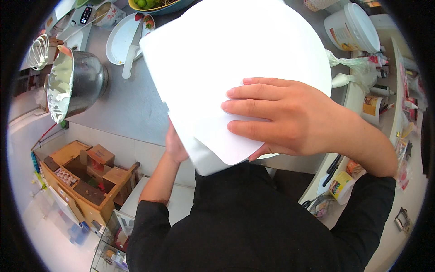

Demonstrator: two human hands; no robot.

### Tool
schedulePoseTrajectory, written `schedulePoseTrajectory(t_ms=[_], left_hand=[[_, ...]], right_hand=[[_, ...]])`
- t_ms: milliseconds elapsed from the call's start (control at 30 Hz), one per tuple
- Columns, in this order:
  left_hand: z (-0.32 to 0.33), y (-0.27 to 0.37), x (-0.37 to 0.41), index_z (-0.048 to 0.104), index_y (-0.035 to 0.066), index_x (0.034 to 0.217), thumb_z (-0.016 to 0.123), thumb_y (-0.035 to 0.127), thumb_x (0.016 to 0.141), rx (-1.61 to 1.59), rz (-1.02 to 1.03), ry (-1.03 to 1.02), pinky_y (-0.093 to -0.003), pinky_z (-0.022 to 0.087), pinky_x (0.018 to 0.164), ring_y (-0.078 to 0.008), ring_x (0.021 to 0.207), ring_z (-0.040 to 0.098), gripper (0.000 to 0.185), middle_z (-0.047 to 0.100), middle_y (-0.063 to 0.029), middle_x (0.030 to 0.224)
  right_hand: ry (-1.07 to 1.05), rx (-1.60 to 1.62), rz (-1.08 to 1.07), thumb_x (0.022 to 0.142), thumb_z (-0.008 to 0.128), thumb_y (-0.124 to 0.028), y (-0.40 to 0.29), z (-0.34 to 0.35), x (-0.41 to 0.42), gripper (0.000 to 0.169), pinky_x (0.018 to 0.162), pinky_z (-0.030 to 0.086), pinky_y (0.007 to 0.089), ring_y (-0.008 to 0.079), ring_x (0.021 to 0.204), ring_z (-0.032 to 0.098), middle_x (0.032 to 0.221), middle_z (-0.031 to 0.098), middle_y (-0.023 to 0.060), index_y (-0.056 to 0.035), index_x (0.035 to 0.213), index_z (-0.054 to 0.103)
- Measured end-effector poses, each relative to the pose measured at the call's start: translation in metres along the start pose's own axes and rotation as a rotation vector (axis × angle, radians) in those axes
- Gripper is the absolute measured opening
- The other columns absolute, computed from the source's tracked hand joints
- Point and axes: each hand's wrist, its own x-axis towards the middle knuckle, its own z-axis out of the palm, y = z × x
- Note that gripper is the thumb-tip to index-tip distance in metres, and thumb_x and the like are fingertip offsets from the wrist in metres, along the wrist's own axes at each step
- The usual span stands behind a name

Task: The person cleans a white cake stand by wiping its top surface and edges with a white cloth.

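A pile of white sheets (190,74), glaring in the light, lies before me over a large round white board or turntable top (306,40). My right hand (289,115) spreads its fingers over a loose sheet with a rounded corner (227,146), its thumb at the sheet's near edge. At the pile's left edge, my left hand (176,146) grips from the side and below; its fingers are mostly hidden under the sheets. Overexposure hides the boundary between pile and round surface.
On the left, a steel mixing bowl (86,85) smeared with cream stands near a whisk (39,52). A white plate (117,40) carries a knife (131,56) and strawberries. Filled piping bags (353,66) and a white tub (351,29) are at right.
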Motion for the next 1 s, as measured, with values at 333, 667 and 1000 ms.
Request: schedulePoseTrajectory(t_ms=[333,667,1000], left_hand=[[-0.031,0.007,0.018,0.017,0.002,0.141,0.019,0.068,0.086,-0.560,-0.096,-0.291,-0.0494,0.026,0.105,-0.0351,0.129,0.031,0.086,0.025,-0.0176,0.144],[-0.040,0.027,0.024,0.018,0.003,0.141,0.016,0.068,0.086,-0.155,-0.029,-0.080,-0.0490,0.029,0.104,-0.0345,0.130,0.030,0.086,0.025,-0.0164,0.144],[-0.045,0.034,0.024,0.019,0.005,0.141,0.028,0.061,0.088,-0.235,-0.024,-0.393,-0.0469,0.031,0.104,-0.0343,0.128,0.032,0.078,0.030,-0.0151,0.142]], right_hand=[[-0.008,-0.002,0.003,0.077,0.062,-0.035,-0.001,-0.005,-0.004,0.035,0.097,0.041,0.0392,0.0289,0.106,0.054,0.106,0.058,0.0159,-0.0024,0.089,0.058],[-0.002,-0.004,0.011,0.077,0.062,-0.035,-0.003,-0.004,-0.010,0.034,0.097,0.041,0.0391,0.0288,0.105,0.055,0.103,0.059,0.0160,-0.0029,0.087,0.058],[-0.002,-0.029,0.004,0.075,0.064,-0.032,-0.003,-0.005,-0.013,0.032,0.096,0.042,0.0381,0.0280,0.105,0.055,0.104,0.059,0.0158,-0.0029,0.087,0.058]])
